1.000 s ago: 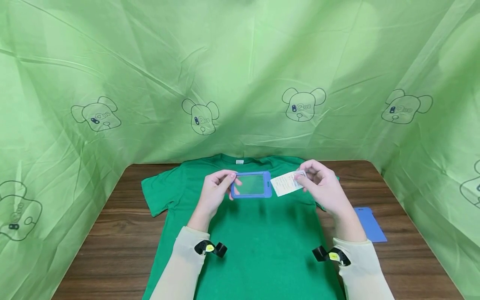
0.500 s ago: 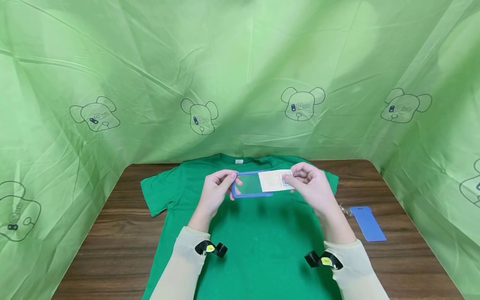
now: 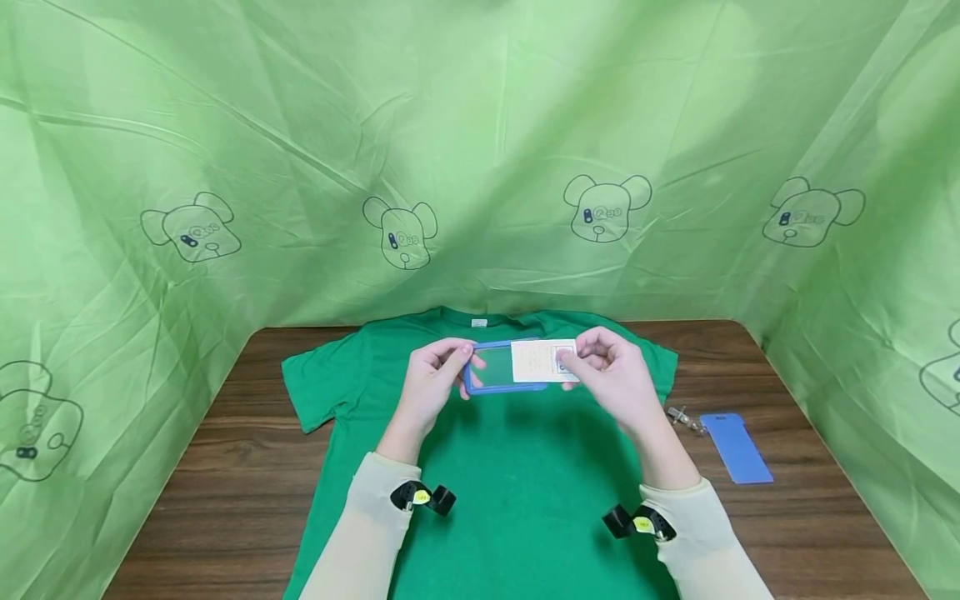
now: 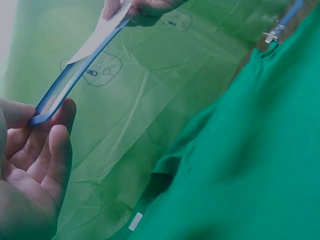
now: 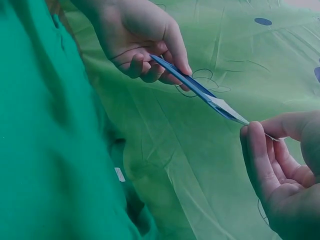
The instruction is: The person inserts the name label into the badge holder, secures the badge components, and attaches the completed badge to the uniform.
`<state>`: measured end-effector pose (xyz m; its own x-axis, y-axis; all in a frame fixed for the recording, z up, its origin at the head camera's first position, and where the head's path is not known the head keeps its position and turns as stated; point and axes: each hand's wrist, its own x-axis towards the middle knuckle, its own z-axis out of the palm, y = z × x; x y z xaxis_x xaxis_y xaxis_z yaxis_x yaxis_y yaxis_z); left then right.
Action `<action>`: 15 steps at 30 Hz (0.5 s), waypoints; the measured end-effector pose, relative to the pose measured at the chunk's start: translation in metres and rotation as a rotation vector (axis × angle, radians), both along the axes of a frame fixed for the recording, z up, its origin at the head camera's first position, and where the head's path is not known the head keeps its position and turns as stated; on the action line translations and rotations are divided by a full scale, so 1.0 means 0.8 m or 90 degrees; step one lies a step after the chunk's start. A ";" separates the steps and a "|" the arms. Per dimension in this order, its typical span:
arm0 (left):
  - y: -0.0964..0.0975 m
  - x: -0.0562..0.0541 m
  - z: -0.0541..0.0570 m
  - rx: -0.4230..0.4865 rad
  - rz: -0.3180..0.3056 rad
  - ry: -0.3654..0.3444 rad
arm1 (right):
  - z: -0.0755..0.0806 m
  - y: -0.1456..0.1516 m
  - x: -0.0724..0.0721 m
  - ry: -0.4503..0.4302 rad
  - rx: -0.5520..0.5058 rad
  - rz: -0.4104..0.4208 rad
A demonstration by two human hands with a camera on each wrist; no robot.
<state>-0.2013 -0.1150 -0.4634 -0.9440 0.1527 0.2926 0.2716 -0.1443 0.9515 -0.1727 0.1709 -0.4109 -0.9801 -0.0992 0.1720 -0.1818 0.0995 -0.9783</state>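
Observation:
My left hand (image 3: 435,375) pinches the left end of a blue badge holder (image 3: 495,389) with a clear window, held level above a green T-shirt (image 3: 495,483). Between thumb and fingers, my right hand (image 3: 611,371) pinches the right end of a white printed card (image 3: 532,361). The card covers the right part of the holder. In the left wrist view the card (image 4: 95,42) slants against the holder (image 4: 75,77), its near edge close to the frame. From the right wrist view, the card (image 5: 225,108) lies along the holder's far end, by my right fingertips.
A flat blue cover piece (image 3: 737,448) lies on the wooden table (image 3: 247,467) at the right. Beside it is a small shiny clip (image 3: 684,419). Green fabric (image 3: 480,167) printed with bear heads hangs around the back and sides.
My right hand has moved left and levelled the card, bringing it from beside the badge holder to over its right part. The left hand and holder have hardly moved.

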 end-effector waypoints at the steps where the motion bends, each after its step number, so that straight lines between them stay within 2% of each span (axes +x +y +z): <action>1: 0.000 0.000 0.000 0.000 0.000 -0.001 | 0.000 0.000 0.000 -0.001 0.002 0.000; 8: 0.001 0.000 0.001 -0.008 0.000 -0.007 | -0.004 -0.003 -0.001 0.000 0.036 0.000; 15: 0.002 0.001 0.001 -0.014 0.001 -0.014 | -0.006 -0.006 -0.001 0.022 0.113 -0.027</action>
